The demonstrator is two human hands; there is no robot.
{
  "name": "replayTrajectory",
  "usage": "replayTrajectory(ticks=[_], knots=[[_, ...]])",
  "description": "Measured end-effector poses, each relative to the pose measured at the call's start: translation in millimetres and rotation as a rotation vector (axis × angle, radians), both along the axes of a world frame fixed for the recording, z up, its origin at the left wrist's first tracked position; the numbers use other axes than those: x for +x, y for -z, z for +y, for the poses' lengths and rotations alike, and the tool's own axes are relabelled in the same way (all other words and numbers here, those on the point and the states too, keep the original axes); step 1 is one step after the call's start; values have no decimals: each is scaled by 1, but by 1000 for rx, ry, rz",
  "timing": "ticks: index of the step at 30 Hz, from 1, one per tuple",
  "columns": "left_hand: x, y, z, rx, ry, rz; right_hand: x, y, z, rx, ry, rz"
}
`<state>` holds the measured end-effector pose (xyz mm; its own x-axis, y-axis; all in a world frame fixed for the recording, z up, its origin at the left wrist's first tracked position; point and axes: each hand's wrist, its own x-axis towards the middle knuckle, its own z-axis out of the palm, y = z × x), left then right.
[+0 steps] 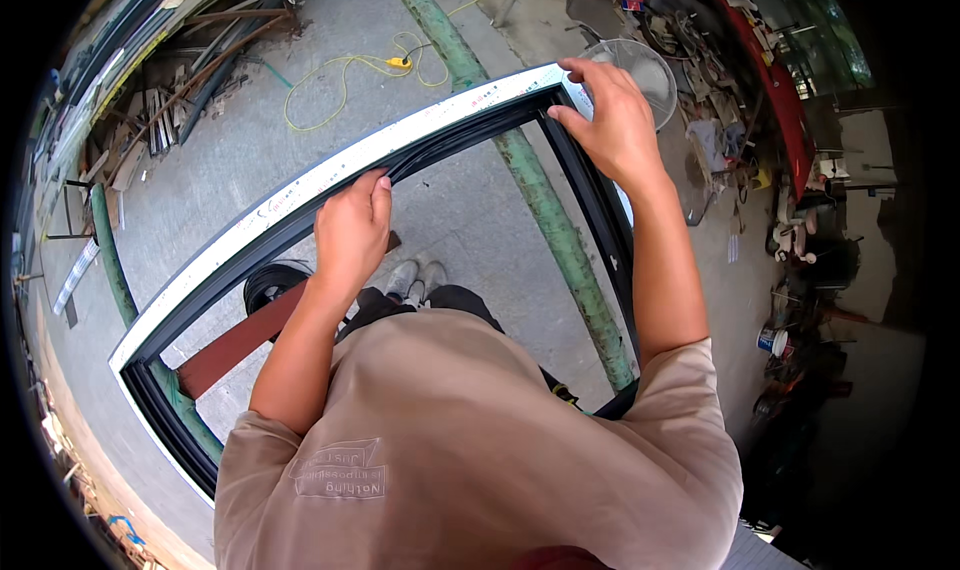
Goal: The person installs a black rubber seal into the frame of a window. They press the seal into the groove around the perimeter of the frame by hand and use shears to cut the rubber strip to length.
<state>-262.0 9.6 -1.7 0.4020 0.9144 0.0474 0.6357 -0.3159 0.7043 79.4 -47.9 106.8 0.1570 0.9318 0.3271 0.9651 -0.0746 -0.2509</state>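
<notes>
A large black window frame with white printed film on its outer face lies in front of my body, resting across green pipes. Along the inner side of its far bar runs a loose black rubber strip. My left hand is closed at that bar, thumb up, where the strip meets the fingers; most of the fingertips are hidden. At the far right corner, my right hand holds the frame, its fingers over the white face and its thumb at the inner edge.
Green pipes run under the frame. A reddish-brown bar and a black coil lie at the left, inside its outline. Beyond are a yellow cord and a round fan guard. Scrap heaps line both sides.
</notes>
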Motion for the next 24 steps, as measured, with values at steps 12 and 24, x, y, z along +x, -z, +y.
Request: replayTrajectory(ticks=[12,24], knots=[[4,-5,0,-72,-61,1,1,42,53,-218,-331,-61],[12,-15,-5,-162,-120,46,-15,51,56,-173,-269,-56]])
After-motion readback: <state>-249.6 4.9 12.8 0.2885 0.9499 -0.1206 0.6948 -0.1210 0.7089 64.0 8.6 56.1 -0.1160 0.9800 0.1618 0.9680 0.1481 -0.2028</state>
